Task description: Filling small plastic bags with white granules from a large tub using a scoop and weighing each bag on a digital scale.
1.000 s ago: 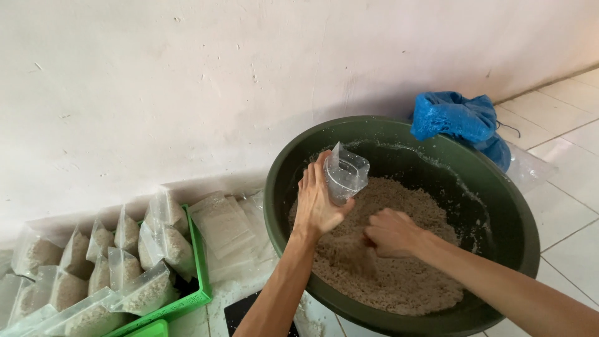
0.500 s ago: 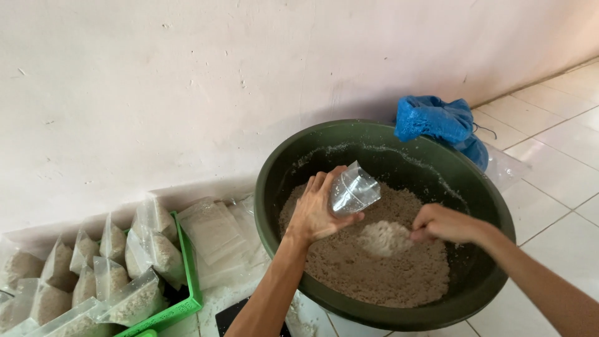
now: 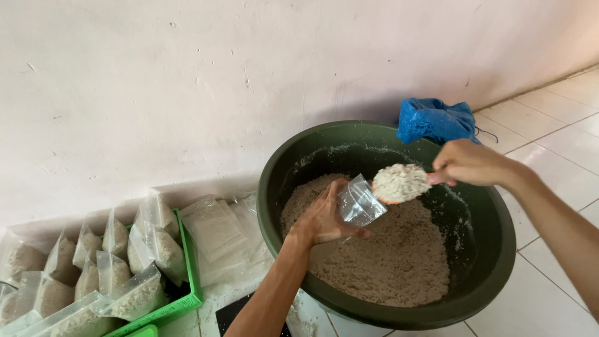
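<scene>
Dark green basin (image 3: 493, 249) — pale beige grain (image 3: 387, 262) inside. Clear see-through bag (image 3: 360, 203). Bright green crate (image 3: 187, 274), vivid blue cloth (image 3: 437, 120) — white tiles (image 3: 549, 118), off-white wall (image 3: 187, 81).

The small bag (image 3: 360, 203) is clear, glossy plastic film, creased. The basin (image 3: 493, 249) is dark green plastic, smooth with a dull sheen — dusted pale inside. The grain (image 3: 387, 262) looks dry, coarse and matt. The far blue sack (image 3: 437, 120) is crinkled plastic; the floor tiles (image 3: 549, 118) — glazed, smooth.
</scene>
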